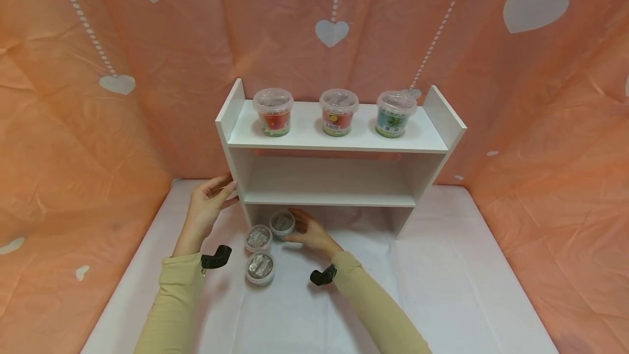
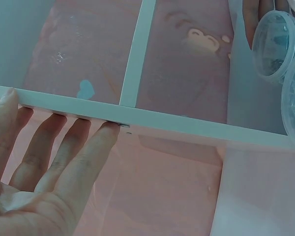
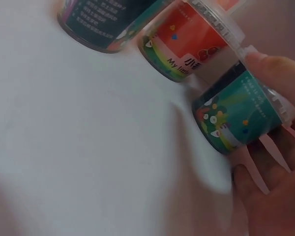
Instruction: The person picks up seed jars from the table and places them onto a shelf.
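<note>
My left hand [image 1: 203,206] rests beside the left side panel of a white shelf unit [image 1: 319,201]. Its long fingers [image 2: 71,152] are fairly straight and touch the panel's outer face, while the thumb is at the front edge. Low at the shelf's front left, my right hand [image 1: 312,232] holds a small green-labelled plastic cup [image 3: 241,113] with a clear lid, thumb on one side and fingers on the other. Beside this cup are a red-labelled cup [image 3: 182,42] and a dark-labelled cup [image 3: 105,22], both upright on the white tabletop.
On the top board stand a red-labelled cup [image 1: 275,119] at left, another red-labelled cup [image 1: 338,119] in the middle and a green-labelled cup [image 1: 393,119] at right. An orange curtain [image 1: 285,26] with white hearts hangs behind and at both sides. The white tabletop [image 1: 457,288] lies below.
</note>
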A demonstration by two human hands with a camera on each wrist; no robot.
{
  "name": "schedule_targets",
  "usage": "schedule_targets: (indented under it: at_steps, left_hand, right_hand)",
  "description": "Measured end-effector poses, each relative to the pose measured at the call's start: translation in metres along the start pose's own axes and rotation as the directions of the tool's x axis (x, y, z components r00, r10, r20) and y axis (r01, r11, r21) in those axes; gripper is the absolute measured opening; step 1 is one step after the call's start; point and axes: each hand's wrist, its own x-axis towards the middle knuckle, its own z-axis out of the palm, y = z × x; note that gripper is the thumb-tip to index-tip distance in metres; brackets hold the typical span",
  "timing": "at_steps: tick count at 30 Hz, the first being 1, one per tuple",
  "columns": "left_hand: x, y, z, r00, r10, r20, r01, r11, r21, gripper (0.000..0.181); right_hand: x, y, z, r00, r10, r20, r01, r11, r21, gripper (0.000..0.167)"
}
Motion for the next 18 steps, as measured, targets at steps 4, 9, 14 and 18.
schedule_targets:
  at_steps: [4, 9, 14, 18]
  left_hand:
    - [0.000, -0.001, 0.000, 1.000, 0.000, 0.002, 0.000, 1.000, -0.003, 0.052]
    - [0.000, 0.000, 0.000, 1.000, -0.003, -0.002, 0.003, 1.000, -0.005, 0.052]
    - [0.000, 0.000, 0.000, 1.000, -0.003, -0.007, 0.003, 1.000, -0.007, 0.052]
    - [0.000, 0.000, 0.000, 1.000, -0.003, -0.004, 0.003, 1.000, -0.002, 0.052]
  right_hand:
    - [-0.006, -0.015, 0.002, 0.999, -0.025, -0.021, 0.025, 1.000, 0.003, 0.071]
    - [-0.007, -0.017, 0.004, 0.999, -0.023, -0.043, 0.024, 1.000, 0.017, 0.068]
    - [-0.007, -0.014, 0.005, 0.997, -0.044, -0.055, 0.045, 0.999, 0.025, 0.066]
    - [-0.008, -0.013, 0.006, 0.995, -0.065, -0.071, 0.067, 0.997, 0.030, 0.063]
